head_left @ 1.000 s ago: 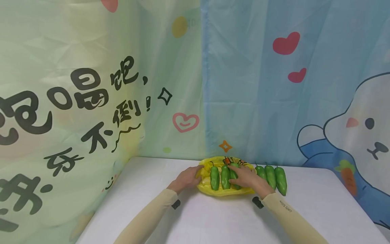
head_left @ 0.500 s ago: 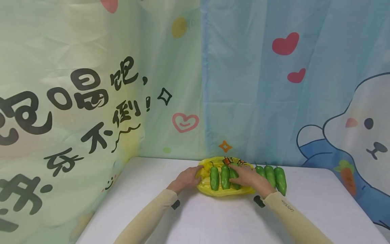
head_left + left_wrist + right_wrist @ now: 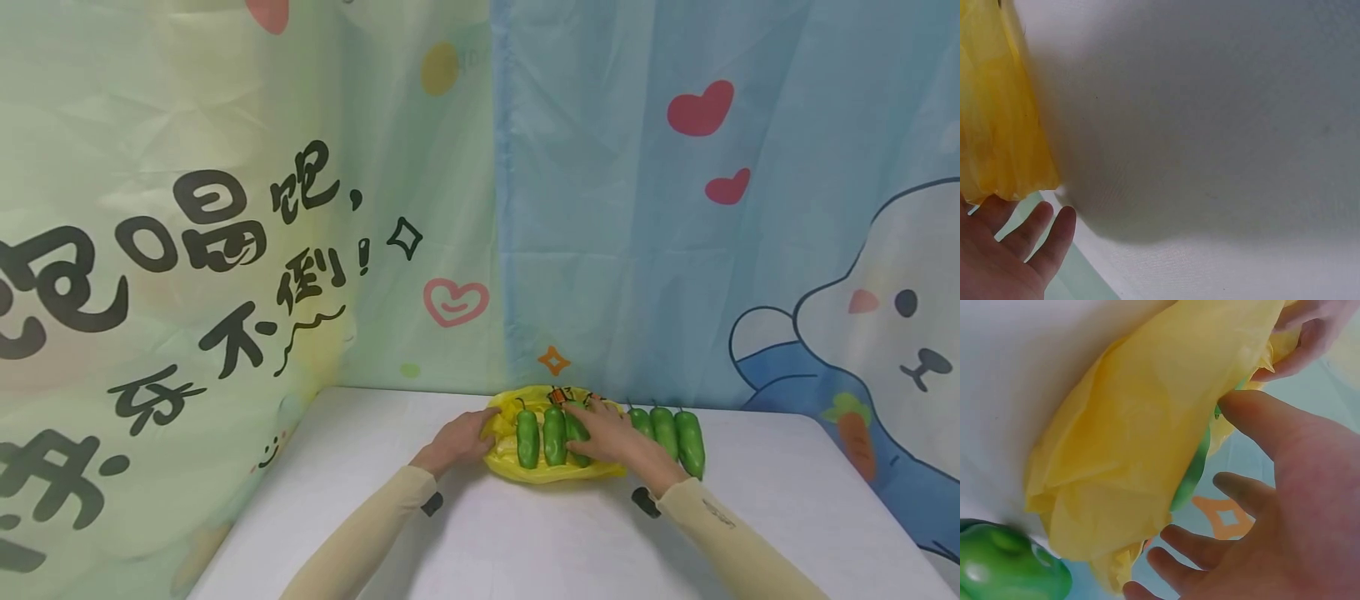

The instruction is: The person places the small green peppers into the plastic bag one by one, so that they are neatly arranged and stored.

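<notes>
A white surface point(image 3: 510, 542) carries a crumpled yellow plastic bag point(image 3: 543, 477) near its far edge. Just right of it, three green peppers point(image 3: 665, 433) lie side by side directly on the surface.

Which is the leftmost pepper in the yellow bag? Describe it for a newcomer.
On the white table, find the yellow bag that the left hand touches. In the head view, look in its row for the leftmost green pepper, nearest that hand. A visible gap parts it from the middle pepper, while the right hand partly covers the third pepper.
</notes>
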Action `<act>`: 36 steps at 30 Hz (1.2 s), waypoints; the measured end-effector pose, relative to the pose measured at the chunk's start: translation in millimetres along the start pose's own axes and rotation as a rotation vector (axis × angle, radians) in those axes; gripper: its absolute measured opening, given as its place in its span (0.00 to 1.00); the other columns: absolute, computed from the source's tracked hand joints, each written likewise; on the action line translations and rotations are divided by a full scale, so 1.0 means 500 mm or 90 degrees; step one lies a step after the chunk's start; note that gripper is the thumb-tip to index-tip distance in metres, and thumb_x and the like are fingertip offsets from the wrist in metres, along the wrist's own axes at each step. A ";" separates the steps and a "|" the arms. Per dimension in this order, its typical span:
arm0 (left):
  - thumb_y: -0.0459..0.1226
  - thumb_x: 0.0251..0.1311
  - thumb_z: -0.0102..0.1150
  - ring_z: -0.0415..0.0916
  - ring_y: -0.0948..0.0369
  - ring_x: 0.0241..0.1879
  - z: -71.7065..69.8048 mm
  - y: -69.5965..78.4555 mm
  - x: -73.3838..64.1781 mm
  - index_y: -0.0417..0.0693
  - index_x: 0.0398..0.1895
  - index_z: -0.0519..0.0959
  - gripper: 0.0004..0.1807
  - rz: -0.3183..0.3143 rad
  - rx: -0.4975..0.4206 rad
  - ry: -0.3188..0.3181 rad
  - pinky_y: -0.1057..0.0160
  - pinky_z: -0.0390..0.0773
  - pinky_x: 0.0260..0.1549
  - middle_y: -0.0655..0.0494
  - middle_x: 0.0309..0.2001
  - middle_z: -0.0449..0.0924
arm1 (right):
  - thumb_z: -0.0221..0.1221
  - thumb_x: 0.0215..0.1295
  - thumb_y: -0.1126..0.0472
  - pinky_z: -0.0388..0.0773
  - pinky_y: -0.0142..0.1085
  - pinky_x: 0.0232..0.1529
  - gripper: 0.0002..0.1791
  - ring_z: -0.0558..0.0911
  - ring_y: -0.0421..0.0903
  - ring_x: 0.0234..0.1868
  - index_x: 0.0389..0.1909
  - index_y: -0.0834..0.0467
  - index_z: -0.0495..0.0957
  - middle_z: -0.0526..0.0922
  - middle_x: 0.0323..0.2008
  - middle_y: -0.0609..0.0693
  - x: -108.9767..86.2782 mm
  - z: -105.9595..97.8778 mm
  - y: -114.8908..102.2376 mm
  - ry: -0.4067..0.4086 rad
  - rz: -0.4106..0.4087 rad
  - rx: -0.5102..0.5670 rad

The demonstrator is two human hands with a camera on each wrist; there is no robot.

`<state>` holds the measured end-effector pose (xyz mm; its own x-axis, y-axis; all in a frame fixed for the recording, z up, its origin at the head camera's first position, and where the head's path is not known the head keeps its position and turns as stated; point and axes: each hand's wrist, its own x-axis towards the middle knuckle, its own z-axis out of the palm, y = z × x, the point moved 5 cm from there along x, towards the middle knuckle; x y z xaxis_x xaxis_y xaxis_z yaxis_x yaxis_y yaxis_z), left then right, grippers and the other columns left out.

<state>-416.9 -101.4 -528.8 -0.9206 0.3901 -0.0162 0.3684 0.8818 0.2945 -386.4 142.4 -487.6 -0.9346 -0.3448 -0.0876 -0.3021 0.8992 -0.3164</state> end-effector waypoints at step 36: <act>0.44 0.68 0.49 0.71 0.49 0.68 -0.001 0.002 -0.001 0.52 0.75 0.64 0.31 0.001 -0.008 -0.004 0.49 0.71 0.68 0.48 0.68 0.74 | 0.61 0.69 0.46 0.50 0.81 0.62 0.40 0.47 0.78 0.75 0.78 0.52 0.58 0.48 0.77 0.72 -0.062 -0.037 0.054 0.071 -0.031 -0.001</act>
<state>-416.2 -100.8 -528.1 -0.9192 0.3933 -0.0211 0.3686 0.8778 0.3058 -369.0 182.6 -475.8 -0.9337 -0.3565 0.0336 -0.3483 0.8823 -0.3164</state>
